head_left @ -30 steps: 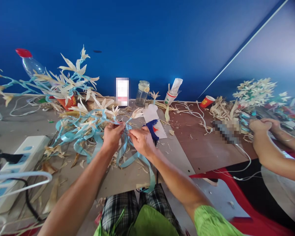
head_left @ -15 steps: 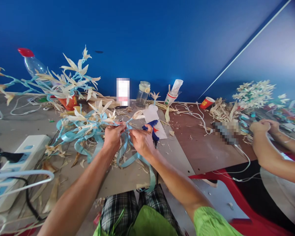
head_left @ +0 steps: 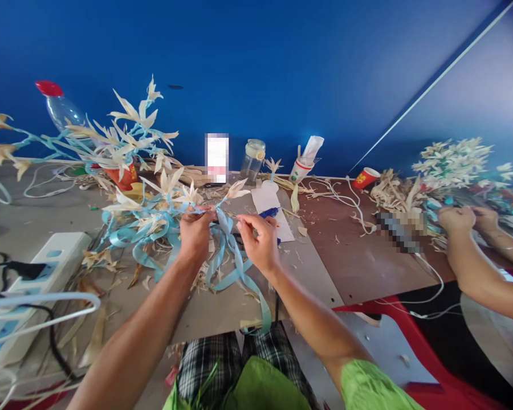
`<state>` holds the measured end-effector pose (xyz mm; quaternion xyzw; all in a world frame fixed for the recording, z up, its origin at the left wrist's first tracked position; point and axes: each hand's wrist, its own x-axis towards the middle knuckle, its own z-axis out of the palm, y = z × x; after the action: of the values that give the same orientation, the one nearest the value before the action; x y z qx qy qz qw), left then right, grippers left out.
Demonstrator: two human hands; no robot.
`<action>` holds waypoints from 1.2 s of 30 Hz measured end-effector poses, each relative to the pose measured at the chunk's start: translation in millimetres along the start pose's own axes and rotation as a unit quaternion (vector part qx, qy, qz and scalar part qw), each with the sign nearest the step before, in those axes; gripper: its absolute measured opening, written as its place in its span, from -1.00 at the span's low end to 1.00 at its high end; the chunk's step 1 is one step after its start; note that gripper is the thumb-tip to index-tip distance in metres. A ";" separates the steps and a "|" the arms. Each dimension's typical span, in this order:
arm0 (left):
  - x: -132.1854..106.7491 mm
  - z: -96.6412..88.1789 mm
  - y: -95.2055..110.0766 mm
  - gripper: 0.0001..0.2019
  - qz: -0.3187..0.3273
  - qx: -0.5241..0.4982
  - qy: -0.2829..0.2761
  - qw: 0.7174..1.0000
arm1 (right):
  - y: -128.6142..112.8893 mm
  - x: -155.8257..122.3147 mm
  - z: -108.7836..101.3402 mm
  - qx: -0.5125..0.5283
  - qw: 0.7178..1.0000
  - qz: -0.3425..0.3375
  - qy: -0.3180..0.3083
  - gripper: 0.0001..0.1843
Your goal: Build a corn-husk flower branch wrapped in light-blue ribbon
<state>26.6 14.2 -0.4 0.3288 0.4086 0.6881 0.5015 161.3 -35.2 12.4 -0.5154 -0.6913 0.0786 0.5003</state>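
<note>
I take the clear jar [head_left: 252, 162] as my landmark. In front of it and slightly left, I have the left hand [head_left: 196, 228] pinching the blue-wrapped stem [head_left: 220, 205] between thumb and fingers. The pale flower [head_left: 237, 189] points out past the fingertips towards the jar's base, so the pinch seems to be there to steady the stem and leave the petals uncrushed.

The right hand [head_left: 259, 242], nearer me than the jar, has its fingers curled and tips drawn close, just beside the blue ribbon [head_left: 226, 225]; I cannot tell whether that grip has hold of it. The ribbon hangs loose below the stem, its length running towards the table [head_left: 308, 273] edge nearest me, probably leaving slack to work with.

Left of the jar, the flower spray [head_left: 166, 182] rests on the table, which I judge spares the left grip its weight. A phone [head_left: 217, 158] stands upright just left of the jar, presumably for viewing.
</note>
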 end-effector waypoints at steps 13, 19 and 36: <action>-8.3 4.2 -0.6 -0.79 -0.066 -0.022 -0.121 0.990 | 20.5 14.7 3.3 0.207 0.960 0.124 -0.142 -0.80; -11.4 6.3 3.0 -0.79 -0.097 -0.035 -0.123 0.987 | 27.1 18.2 -7.4 0.384 0.852 0.244 -0.258 -0.64; -17.1 9.2 16.4 -0.79 -0.128 -0.130 -0.124 0.975 | 39.1 9.9 5.8 0.612 0.596 0.343 -0.391 -0.74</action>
<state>32.4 -2.7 17.7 0.2883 0.2885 0.6192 0.6710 182.0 -7.1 -8.8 -0.2079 -0.3826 0.8429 0.3162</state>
